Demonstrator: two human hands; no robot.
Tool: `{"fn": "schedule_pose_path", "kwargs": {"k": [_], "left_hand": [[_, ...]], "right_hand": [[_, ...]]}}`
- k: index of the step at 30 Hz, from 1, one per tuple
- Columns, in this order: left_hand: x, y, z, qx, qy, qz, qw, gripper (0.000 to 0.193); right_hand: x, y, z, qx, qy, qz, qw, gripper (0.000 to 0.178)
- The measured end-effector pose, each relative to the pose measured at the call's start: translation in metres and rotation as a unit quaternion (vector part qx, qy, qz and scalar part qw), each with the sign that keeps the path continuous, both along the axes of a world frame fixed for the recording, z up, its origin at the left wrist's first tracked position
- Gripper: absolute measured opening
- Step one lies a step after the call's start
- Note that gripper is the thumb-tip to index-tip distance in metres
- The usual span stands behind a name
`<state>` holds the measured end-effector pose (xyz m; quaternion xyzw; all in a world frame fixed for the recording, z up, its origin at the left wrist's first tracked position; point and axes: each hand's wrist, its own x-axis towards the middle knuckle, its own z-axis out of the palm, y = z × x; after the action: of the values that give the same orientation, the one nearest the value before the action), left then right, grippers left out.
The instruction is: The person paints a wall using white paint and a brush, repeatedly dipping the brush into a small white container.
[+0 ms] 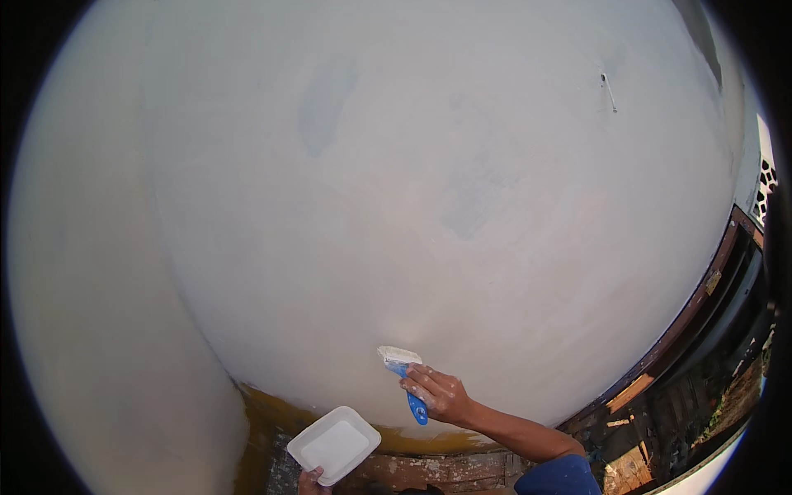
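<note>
My right hand is closed around the blue handle of a paintbrush. The brush's bristles are coated in white and rest at or very close to the pale wall; I cannot tell whether they touch it. White specks dot the fingers. Low and to the left, my left hand grips the near edge of a white rectangular tray. White paint appears to lie inside the tray, which is tilted a little. Only part of the left hand shows.
Bluish patches mark the wall. A small white rod juts from it at upper right. A yellow-brown band runs along the wall's foot. Paint-spattered boards lie below. Wood scraps and a dark frame stand at right.
</note>
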<state>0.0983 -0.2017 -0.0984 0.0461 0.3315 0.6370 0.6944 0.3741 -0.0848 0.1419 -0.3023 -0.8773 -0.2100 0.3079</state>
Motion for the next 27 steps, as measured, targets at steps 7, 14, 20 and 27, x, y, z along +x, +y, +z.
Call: {"fn": "schedule_pose_path", "kwargs": {"k": [7,14,20,27], "left_hand": [[-0.024,0.0,0.003,0.028,0.021,-0.01,0.999,0.042],[-0.017,-0.001,0.01,-0.001,0.041,0.012,0.999,0.043],[-0.009,0.0,0.019,0.009,0.044,-0.026,0.999,0.051],[-0.021,-0.005,0.017,0.008,0.03,-0.015,0.999,0.055]], "right_hand": [[0.033,0.015,0.205,0.421,0.092,-0.122,0.894,0.023],[0.021,0.018,0.07,0.289,0.017,-0.128,0.949,0.015],[0.007,-0.017,0.012,0.006,0.084,-0.005,0.996,0.026],[0.014,-0.025,0.1,0.124,0.348,-0.029,0.929,0.023]]}}
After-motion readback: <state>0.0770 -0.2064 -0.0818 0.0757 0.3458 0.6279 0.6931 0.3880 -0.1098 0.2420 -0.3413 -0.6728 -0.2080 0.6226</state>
